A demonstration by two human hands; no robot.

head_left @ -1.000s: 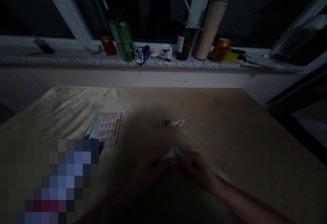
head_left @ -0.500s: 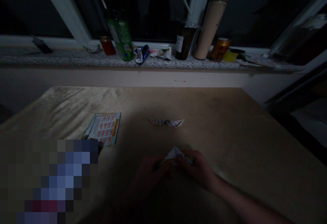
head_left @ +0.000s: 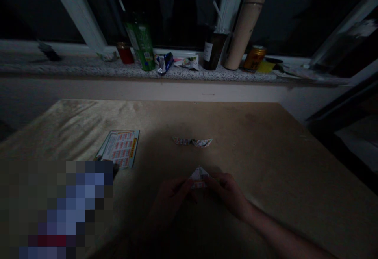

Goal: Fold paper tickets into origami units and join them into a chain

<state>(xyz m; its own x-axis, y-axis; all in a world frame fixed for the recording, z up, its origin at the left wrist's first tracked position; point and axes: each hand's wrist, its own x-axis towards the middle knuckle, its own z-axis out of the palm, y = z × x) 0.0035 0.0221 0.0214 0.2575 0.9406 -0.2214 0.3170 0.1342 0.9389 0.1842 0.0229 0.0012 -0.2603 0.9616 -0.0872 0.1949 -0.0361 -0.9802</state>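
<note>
while pinched at both sides, a folded paper is pointed outward

as found in the head view, the folded paper is held low over the near part of the table; whether the surface is touched cannot be told. its left side is taken by the left hand and its right side by the right hand. both grips are closed to about the paper's thickness, thumbs laid over the near side; the fingers beneath are partly lost in shadow. by this two-sided hold, it is judged, the layers are pressed together and the shape is steadied, while the peak is left uncovered.

beyond the peak, a folded strip is laid well apart from both hands, probably so that it is seen easily but not disturbed. whether it is one piece or two cannot be told. to the left, printed sheets are stacked flat, apparently within easy reach. on the window sill, a green bottle, a dark cup and a tall flask are stood, seemingly out of the arms' way. the lower left is pixelated and could not be inspected.
</note>
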